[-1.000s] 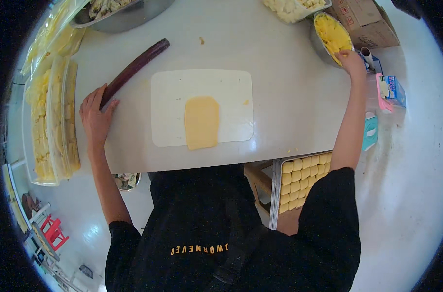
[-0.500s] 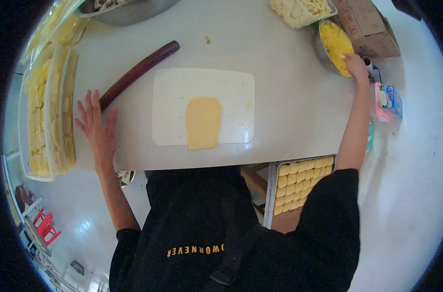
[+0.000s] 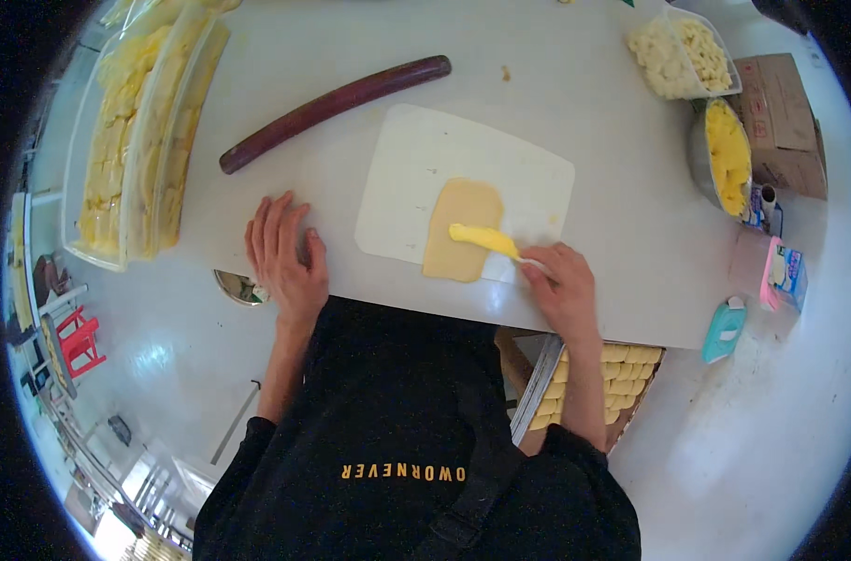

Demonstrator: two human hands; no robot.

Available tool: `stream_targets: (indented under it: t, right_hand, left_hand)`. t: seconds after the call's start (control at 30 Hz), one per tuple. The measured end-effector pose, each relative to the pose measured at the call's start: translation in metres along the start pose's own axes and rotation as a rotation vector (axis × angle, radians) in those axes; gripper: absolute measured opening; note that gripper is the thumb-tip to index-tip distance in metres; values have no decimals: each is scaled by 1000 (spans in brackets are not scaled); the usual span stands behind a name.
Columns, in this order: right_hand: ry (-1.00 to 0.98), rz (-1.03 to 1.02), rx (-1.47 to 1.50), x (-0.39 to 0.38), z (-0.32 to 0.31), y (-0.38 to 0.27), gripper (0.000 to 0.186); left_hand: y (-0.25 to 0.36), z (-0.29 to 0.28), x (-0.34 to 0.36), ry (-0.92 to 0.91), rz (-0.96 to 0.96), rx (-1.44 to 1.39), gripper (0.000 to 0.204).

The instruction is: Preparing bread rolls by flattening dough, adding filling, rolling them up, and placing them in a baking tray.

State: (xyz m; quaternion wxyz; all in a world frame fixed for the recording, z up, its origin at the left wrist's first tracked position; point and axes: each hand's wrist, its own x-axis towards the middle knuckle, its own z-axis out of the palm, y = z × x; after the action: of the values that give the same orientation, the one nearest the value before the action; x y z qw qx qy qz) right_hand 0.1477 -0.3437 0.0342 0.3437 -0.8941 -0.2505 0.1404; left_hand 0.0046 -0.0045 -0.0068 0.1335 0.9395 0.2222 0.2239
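Observation:
My right hand [image 3: 561, 285] grips a utensil [image 3: 512, 253] loaded with yellow filling [image 3: 477, 237], which lies across a flattened sheet of pale yellow dough [image 3: 449, 261]. The dough sits on a white board [image 3: 397, 159] and overhangs its near edge. My left hand [image 3: 285, 257] rests open on the table left of the board, its fingers apart and holding nothing. A long dark wooden rolling pin [image 3: 323, 119] lies diagonally beyond it.
Lidded tubs of yellow pieces [image 3: 126, 140] stand left. At right are a metal bowl of filling [image 3: 725, 154], pale food in a tub [image 3: 683, 51], a cardboard box [image 3: 776, 122] and a teal pack [image 3: 724, 329]. A tray of dough pieces [image 3: 608, 383] is below the table edge.
My right hand has moved from the bowl down and left to the dough with the filling-loaded utensil. My left hand has left the rolling pin, lying nearer me now. The view has shifted.

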Motion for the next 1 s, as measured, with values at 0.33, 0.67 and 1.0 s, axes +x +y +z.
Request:
stream_targets:
  t: [0.33,0.67,1.0]
  right_hand:
    - [321,793,-1125,70,-271,160,37]
    - [241,-217,-66,293,-165,68,44]
    - [405,-106,-109,391,-29,54,72]
  left_hand:
    - [3,-1,2,59,-5,-33,30]
    - [6,-7,5,53,-37,-51,28]
    - [6,-9,7,35,-55,-43,30]
